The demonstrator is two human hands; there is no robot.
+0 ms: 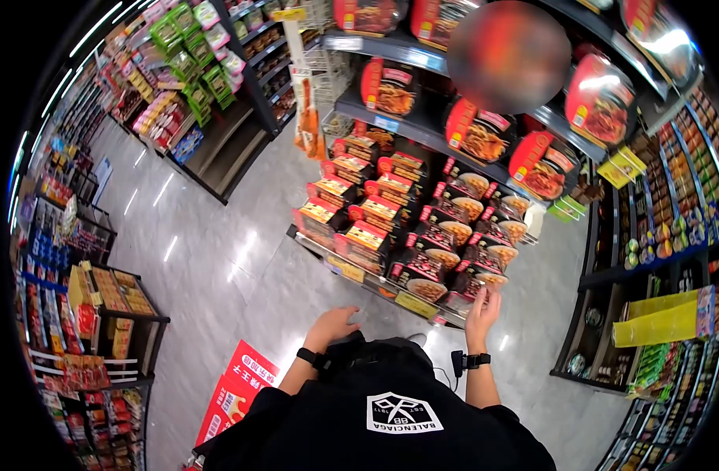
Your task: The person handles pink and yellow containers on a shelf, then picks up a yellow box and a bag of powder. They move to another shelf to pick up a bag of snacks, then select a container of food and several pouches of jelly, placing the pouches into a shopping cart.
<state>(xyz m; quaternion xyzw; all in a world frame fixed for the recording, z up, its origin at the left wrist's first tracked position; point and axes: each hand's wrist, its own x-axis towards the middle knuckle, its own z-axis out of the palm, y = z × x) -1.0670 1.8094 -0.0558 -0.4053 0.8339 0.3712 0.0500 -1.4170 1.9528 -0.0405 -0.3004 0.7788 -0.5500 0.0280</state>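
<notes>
My right hand (482, 314) is raised to the front right corner of the low display shelf. Its fingertips are at the near edge of a black boxed instant meal (473, 281) with a food picture; the fingers look stretched and slightly apart, and a firm grip does not show. My left hand (333, 324) hangs in front of the shelf's left part, holding nothing, its fingers loosely extended. Rows of similar black boxes (434, 239) stand on the shelf's right half. Red and yellow boxes (365, 242) fill its left half.
Upper shelves hold red and black round-cornered packs (389, 86). Yellow price labels (416, 304) line the low shelf's front edge. A red printed sign (237, 392) stands at my lower left. Stocked racks (665, 220) rise on the right, and a box display (120, 294) is at left.
</notes>
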